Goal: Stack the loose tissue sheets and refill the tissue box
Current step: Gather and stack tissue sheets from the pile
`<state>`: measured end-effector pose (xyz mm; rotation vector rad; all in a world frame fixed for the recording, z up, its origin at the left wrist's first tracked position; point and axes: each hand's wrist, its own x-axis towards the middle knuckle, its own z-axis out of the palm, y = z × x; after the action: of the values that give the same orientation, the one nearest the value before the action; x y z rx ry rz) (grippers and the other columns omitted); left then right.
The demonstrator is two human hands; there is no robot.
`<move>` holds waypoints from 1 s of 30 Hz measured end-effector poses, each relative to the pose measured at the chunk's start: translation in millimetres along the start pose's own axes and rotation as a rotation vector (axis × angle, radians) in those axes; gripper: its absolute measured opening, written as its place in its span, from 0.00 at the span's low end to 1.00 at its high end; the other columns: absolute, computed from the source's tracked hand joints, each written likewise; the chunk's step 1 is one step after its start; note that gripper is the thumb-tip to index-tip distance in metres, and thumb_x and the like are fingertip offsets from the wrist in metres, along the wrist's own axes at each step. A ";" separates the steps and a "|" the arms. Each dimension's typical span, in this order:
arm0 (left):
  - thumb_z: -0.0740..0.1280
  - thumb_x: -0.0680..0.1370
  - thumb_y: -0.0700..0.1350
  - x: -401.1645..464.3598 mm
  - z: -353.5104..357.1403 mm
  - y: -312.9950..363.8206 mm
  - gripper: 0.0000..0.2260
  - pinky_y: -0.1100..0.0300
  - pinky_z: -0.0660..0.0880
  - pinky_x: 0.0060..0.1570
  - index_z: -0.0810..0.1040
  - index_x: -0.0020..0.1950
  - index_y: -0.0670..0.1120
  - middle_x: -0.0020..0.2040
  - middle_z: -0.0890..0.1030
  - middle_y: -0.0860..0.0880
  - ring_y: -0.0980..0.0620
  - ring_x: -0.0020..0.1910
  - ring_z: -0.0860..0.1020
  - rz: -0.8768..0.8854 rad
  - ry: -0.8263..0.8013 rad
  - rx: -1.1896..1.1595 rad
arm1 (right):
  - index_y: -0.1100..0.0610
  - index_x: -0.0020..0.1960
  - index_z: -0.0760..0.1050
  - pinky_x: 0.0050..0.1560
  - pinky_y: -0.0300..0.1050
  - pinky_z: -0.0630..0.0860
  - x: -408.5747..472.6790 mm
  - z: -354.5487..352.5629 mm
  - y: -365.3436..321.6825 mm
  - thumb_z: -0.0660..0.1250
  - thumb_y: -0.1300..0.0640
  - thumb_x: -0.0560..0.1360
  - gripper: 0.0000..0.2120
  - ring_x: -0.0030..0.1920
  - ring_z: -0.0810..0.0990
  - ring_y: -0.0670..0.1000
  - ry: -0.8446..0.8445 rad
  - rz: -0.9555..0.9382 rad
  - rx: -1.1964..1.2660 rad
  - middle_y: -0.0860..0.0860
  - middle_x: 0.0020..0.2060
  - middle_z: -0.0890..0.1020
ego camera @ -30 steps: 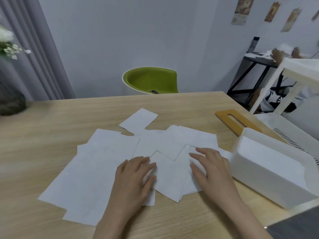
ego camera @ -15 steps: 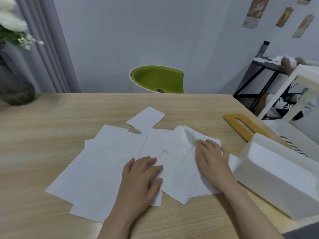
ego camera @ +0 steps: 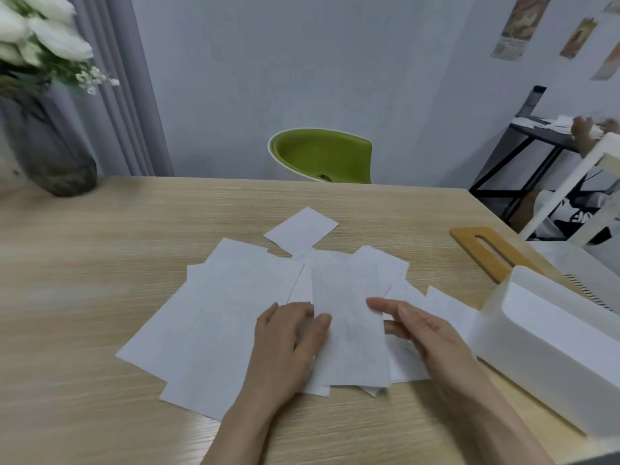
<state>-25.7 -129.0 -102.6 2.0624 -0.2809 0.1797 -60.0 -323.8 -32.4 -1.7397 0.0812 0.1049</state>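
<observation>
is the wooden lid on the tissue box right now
No, the wooden lid lies flat on the table behind the open white tissue box.

1. White loose tissue sheets (ego camera: 235, 313) lie overlapping mid-table on the light wooden table (ego camera: 100, 263).
2. White plastic tissue box (ego camera: 550, 344) stands to their right.
3. Flat wooden slotted lid (ego camera: 483, 250) lies behind the box.
4. Grey glass vase (ego camera: 50, 152) stands far left.

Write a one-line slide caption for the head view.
Right hand holds a tissue sheet over the loose sheets on the table, left hand alongside, open white box at right.
</observation>
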 end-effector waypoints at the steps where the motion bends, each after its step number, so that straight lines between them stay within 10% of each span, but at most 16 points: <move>1: 0.52 0.73 0.68 0.1 -0.4 0.3 0.24 0.59 0.55 0.71 0.78 0.48 0.52 0.44 0.80 0.60 0.66 0.54 0.73 -0.020 0.014 -0.018 | 0.52 0.56 0.81 0.50 0.31 0.72 0.0 2.0 3.5 0.55 0.52 0.80 0.16 0.51 0.83 0.46 -0.002 0.016 0.015 0.51 0.45 0.86; 10: 0.69 0.76 0.49 -7.7 -14.1 16.0 0.09 0.65 0.72 0.37 0.80 0.37 0.52 0.35 0.82 0.56 0.56 0.35 0.77 -0.221 0.167 -0.260 | 0.53 0.55 0.82 0.49 0.28 0.71 1.8 22.9 19.9 0.63 0.59 0.77 0.11 0.52 0.80 0.40 -0.015 -0.034 0.017 0.45 0.48 0.85; 16: 0.68 0.77 0.42 -11.2 -27.6 10.5 0.07 0.65 0.72 0.39 0.81 0.40 0.50 0.38 0.83 0.57 0.59 0.38 0.79 -0.318 0.216 -0.316 | 0.47 0.56 0.80 0.58 0.34 0.69 6.7 34.7 22.2 0.65 0.58 0.78 0.11 0.57 0.78 0.40 -0.057 -0.087 -0.117 0.40 0.53 0.82; 24: 0.67 0.78 0.41 -13.4 -30.7 -3.6 0.06 0.54 0.75 0.44 0.82 0.43 0.48 0.40 0.85 0.52 0.50 0.43 0.82 -0.420 0.232 -0.375 | 0.42 0.67 0.70 0.57 0.36 0.47 40.4 17.3 35.9 0.66 0.44 0.75 0.21 0.69 0.59 0.40 0.254 -0.235 -0.952 0.35 0.65 0.68; 30: 0.66 0.78 0.39 -13.1 -29.4 -1.6 0.07 0.56 0.75 0.44 0.82 0.45 0.48 0.41 0.85 0.52 0.53 0.43 0.82 -0.423 0.233 -0.387 | 0.45 0.62 0.75 0.55 0.37 0.46 54.9 15.2 48.5 0.63 0.46 0.78 0.14 0.63 0.70 0.41 0.321 -0.295 -1.062 0.38 0.59 0.76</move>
<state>-38.2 -100.8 -92.9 1.6528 0.2492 0.0944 -11.4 -316.8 -88.8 -2.7935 -0.0068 -0.4263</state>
